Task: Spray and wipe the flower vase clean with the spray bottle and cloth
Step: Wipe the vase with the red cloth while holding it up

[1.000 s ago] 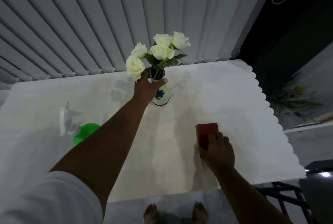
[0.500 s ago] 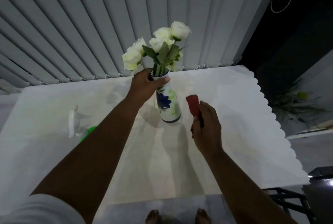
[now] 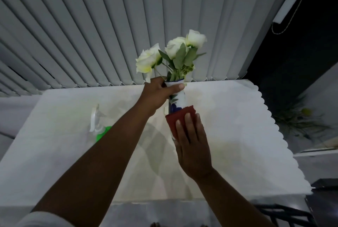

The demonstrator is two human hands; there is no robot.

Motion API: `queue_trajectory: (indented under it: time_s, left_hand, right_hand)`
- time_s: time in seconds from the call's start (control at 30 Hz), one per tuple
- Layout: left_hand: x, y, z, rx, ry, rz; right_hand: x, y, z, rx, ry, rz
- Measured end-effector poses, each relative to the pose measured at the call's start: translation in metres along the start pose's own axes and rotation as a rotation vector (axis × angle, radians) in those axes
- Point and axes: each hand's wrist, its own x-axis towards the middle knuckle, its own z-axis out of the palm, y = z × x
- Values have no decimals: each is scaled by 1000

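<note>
A white flower vase [image 3: 176,99] with a blue flower pattern holds white roses [image 3: 172,51]. It is lifted above the table and tilted away from me. My left hand [image 3: 157,95] grips its neck just under the rim. My right hand [image 3: 190,139] presses a red cloth [image 3: 178,120] flat against the vase's lower body, hiding the base. The spray bottle [image 3: 97,126], clear with a green body, stands on the table to the left, partly behind my left forearm.
The white table [image 3: 237,135] has a scalloped cloth edge on the right. Grey vertical blinds [image 3: 109,25] hang directly behind it. A dark plant [image 3: 296,122] sits low on the right, and a black frame [image 3: 285,214] lies by the near right corner.
The vase rose off the table and came nearer. My right hand picked the red cloth off the table and brought it up against the vase's lower body.
</note>
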Motion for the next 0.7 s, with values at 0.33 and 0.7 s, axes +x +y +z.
queue_trajectory:
  time_s: [0.33,0.7]
  left_hand:
    - [-25,19,0,17,-150,64]
    - [-32,33,6,38,-70,32]
  right_hand:
    - [53,-2,-46,620,-88,467]
    - [3,-29,-47,323,21,251]
